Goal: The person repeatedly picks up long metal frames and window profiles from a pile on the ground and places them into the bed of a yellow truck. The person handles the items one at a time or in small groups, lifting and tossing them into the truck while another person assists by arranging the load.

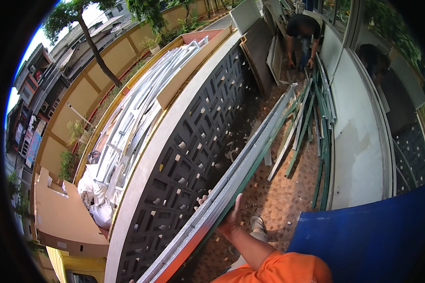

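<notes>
A bundle of long metal bars (222,184), silvery with a green one along its right side, runs from the lower left up to the far right. My right hand (230,222) grips it from beneath; the thumb rises on the right side and fingertips show on the left. Orange from my sleeve (278,269) tints the near part of the metal. Only a tiny skin-coloured patch, perhaps my left hand (132,281), shows at the lower edge beside the bars; its fingers cannot be made out.
Ahead, a co-worker (303,33) bends over loose green and silvery bars (311,122) on the tiled floor (255,203). Left is a pierced block wall (184,137), beyond it a truck bed (163,96) loaded with metal frames. A blue panel (363,236) stands right, near a pale wall (359,137).
</notes>
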A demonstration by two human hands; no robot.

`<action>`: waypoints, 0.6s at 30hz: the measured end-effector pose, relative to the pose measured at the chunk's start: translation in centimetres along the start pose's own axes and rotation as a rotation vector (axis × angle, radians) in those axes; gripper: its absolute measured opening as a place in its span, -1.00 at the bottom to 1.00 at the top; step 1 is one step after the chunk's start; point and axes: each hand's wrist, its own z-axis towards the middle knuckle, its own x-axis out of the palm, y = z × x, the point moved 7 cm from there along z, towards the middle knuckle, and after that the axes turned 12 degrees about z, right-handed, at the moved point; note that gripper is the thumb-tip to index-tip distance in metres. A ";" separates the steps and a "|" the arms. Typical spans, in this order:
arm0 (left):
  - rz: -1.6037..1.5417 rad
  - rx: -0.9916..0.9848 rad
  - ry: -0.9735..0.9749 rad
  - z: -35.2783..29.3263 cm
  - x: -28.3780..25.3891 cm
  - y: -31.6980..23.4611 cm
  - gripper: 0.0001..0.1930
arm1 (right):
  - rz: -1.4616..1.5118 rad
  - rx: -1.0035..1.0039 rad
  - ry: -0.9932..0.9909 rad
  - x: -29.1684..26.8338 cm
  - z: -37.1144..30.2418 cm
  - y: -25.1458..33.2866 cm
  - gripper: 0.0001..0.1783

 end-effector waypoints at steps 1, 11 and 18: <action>0.012 0.051 -0.057 0.5 -0.3 -0.7 -0.12 | -0.024 -0.032 0.018 0.3 0.8 0.5 0.23; -0.020 0.039 -0.114 3.6 -3.7 -2.8 -0.22 | -0.039 -0.018 0.074 2.5 4.0 3.1 0.22; 0.013 -0.010 0.013 4.8 -5.8 -2.9 -0.16 | 0.025 0.000 -0.010 4.3 5.5 3.8 0.16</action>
